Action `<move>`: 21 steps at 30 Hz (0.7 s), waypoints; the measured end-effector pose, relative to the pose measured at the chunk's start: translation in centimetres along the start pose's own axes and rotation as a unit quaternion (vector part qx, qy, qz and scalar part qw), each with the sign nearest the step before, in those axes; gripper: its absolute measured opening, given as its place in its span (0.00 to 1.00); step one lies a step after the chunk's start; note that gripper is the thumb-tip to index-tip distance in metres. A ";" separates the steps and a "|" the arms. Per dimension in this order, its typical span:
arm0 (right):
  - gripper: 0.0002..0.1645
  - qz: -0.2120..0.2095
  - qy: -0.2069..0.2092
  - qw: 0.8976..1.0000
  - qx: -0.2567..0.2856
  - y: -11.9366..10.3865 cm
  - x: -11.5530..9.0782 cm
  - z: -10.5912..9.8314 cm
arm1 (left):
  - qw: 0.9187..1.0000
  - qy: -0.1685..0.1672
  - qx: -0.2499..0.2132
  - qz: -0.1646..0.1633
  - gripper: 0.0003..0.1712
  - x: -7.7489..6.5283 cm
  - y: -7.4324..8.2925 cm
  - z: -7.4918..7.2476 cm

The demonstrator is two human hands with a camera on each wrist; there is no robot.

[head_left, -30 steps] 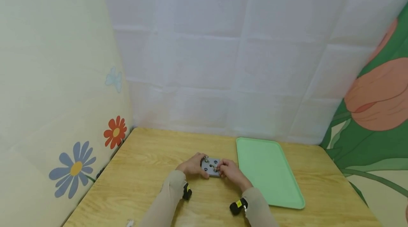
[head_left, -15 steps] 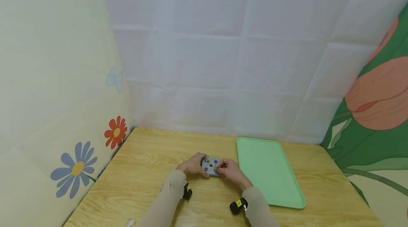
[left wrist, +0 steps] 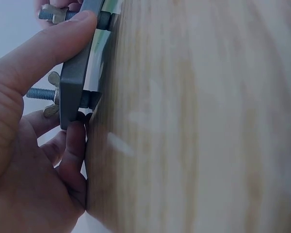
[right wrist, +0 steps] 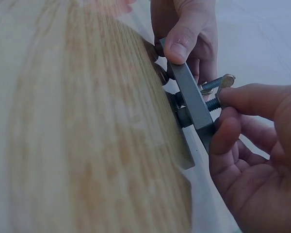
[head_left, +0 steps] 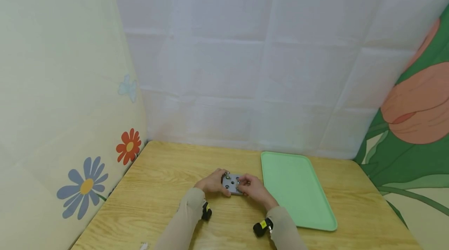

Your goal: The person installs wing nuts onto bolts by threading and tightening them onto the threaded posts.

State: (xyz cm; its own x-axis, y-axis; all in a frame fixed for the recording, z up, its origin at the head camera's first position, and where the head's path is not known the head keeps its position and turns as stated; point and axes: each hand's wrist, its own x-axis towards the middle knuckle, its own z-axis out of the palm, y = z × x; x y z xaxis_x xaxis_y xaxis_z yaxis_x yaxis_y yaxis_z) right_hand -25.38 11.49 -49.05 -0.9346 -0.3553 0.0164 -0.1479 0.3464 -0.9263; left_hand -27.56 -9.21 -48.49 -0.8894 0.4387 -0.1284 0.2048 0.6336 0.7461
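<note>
A grey rectangular plate [head_left: 232, 188] with several holes stands just above the wooden table, propped by bolt heads under it. My left hand [head_left: 211, 183] grips its left side, thumb along the near edge and fingers round the far side. One wing nut [left wrist: 53, 94] sits on an upright bolt [left wrist: 36, 93] near that hand, untouched by the thumb. At the plate's right side my right hand [head_left: 255, 188] pinches a second wing nut [right wrist: 227, 81] between thumb and finger. Its threaded bolt [right wrist: 213, 104] shows between nut and plate; the fingertips partly hide the nut.
To the right of my right hand lies a light green tray [head_left: 294, 191]. A small whitish item [head_left: 144, 246], too small to name, lies at the table's front edge. A white cloth [head_left: 217, 66] hangs behind the table [head_left: 168, 172].
My right fingers have shifted slightly on the wing nut, whose wings showed more plainly a second ago. The left hand and the plate stay in place.
</note>
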 end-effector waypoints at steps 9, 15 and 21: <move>0.07 -0.009 -0.005 1.000 -0.011 -3.7 -1.9 -0.3 | 1.000 0.002 0.012 -0.001 0.48 -0.1 0.3 -0.1; 0.08 -0.002 -0.006 1.000 -0.006 -4.3 -2.2 -0.4 | 1.000 0.001 0.014 -0.003 0.48 0.0 0.1 0.0; 0.06 -0.003 -0.005 1.000 0.022 -3.0 -1.5 -0.3 | 1.000 0.002 0.011 0.004 0.48 0.2 0.0 0.0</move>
State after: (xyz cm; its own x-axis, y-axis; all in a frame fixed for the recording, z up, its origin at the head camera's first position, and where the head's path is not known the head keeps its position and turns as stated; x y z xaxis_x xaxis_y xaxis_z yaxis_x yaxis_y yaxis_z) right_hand -23.67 11.27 -46.18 -0.9301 -0.3667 0.0187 -0.1396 0.3062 -0.9417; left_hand -27.73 -9.12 -48.56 -0.8889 0.4421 -0.1198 0.2211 0.6432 0.7331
